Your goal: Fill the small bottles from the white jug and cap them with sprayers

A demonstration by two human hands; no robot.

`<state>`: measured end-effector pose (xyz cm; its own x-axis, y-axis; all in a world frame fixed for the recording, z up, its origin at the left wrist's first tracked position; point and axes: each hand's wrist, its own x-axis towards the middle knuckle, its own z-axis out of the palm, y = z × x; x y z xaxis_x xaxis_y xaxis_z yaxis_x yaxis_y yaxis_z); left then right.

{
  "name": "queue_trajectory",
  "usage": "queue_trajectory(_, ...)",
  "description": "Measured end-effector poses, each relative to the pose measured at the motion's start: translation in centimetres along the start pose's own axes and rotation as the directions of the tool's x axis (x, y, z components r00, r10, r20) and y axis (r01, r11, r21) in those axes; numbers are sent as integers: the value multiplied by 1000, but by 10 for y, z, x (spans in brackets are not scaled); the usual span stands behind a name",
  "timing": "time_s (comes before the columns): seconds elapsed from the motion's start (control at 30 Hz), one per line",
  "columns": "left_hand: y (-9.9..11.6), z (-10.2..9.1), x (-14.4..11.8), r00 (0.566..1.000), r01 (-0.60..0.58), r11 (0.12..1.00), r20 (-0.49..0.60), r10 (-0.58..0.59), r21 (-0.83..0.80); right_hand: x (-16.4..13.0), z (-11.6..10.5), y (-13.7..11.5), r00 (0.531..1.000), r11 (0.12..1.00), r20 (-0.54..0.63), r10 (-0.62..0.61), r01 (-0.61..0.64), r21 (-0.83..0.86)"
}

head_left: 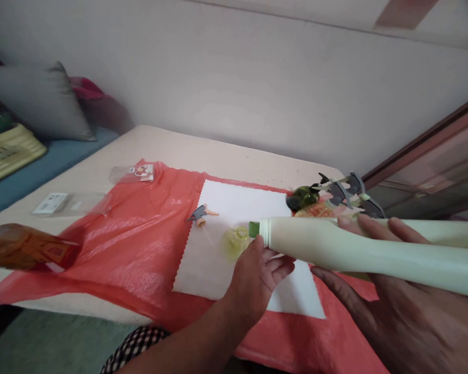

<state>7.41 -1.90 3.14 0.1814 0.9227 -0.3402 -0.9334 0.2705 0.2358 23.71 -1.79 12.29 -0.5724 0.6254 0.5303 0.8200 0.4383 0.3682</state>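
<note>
right hand (pixel 405 291) grasping pale bottle (pixel 359 249) | long axis level, green neck (pixel 254 229) pointing left | left hand (pixel 257 275) nearer neck, fingers curled on its shoulder | over white cloth (pixel 234 244), red sheet (pixel 136 234) | loose spray trigger (pixel 201 213) far-left of neck

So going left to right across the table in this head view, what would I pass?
Orange bottle lying down → white box → clear packet → loose grey-and-orange spray trigger → yellow-green cap → left hand → cream bottle held in the right hand.
</note>
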Motion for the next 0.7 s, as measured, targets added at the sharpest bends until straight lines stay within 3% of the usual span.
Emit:
queue_trajectory(0.13,-1,0,0,1000,-2,1000,5,2,-5,2,1,0,999,999,-17,-34,34,-30)
queue_trajectory(0.3,0,1,0,1000,13,1000,-8,-14,-10,12,0,-3,985,996,-149,-83,77,-49)
queue_trajectory(0.7,3,6,-4,999,29,999,-22,-30,-20,17,-6,-11,991,999,-125,-45,45,-1)
